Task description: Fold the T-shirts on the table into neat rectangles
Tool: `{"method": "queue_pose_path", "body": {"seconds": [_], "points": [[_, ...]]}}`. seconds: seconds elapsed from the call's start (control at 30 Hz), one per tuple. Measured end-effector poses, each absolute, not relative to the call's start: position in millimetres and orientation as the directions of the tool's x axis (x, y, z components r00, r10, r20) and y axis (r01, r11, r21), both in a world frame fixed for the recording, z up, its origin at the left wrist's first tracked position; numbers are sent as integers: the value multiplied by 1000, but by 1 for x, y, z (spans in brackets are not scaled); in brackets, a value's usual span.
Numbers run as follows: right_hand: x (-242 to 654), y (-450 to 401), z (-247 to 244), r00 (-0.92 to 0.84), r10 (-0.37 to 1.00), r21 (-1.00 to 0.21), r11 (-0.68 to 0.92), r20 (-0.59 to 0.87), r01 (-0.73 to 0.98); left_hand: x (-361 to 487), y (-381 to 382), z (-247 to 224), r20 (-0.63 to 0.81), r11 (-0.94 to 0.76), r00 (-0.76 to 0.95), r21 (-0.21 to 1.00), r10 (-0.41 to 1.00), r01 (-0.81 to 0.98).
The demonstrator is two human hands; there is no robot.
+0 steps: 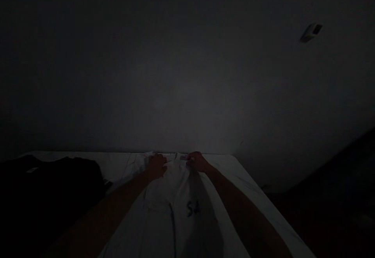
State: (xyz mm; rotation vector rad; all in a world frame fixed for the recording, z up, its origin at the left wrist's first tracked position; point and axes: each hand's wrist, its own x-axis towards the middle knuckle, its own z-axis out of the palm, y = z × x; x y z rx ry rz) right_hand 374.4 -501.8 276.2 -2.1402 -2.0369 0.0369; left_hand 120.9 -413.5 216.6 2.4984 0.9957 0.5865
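The picture is very dark. A pale garment (159, 203) lies stretched out in front of me, with a dark line down its middle and dark marks like lettering on its right part. At the garment's far end, my left hand (156, 165) has its fingers curled onto the cloth. My right hand (197, 161) pinches the same far edge a short way to the right. Between the two hands the fabric is gathered in small folds. Fine detail of the fingertips is lost in the gloom.
A black garment (52, 195) with a small pale label lies at the left. Beneath everything is a white-covered surface (234, 176), its far edge against a grey wall (181, 74). A small box-shaped fixture (311, 32) sits high on the wall at right. Beyond the right edge is darkness.
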Motion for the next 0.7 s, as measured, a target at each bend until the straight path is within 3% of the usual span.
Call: {"method": "queue_pose_path", "body": {"seconds": [0.3, 0.43, 0.57, 0.7], "points": [[367, -481, 282, -28, 999, -194, 32, 26, 981, 108, -416, 234, 240, -584, 642, 708, 728, 397], [369, -476, 286, -55, 996, -211, 39, -71, 977, 90, -417, 236, 248, -434, 545, 868, 801, 242], [384, -473, 284, -93, 981, -287, 40, -173, 957, 79, -421, 232, 93, -205, 480, 961, 872, 186], [398, -466, 276, -136, 982, -317, 90, -128, 944, 75, -426, 228, -6, -121, 482, 965, 876, 232]]}}
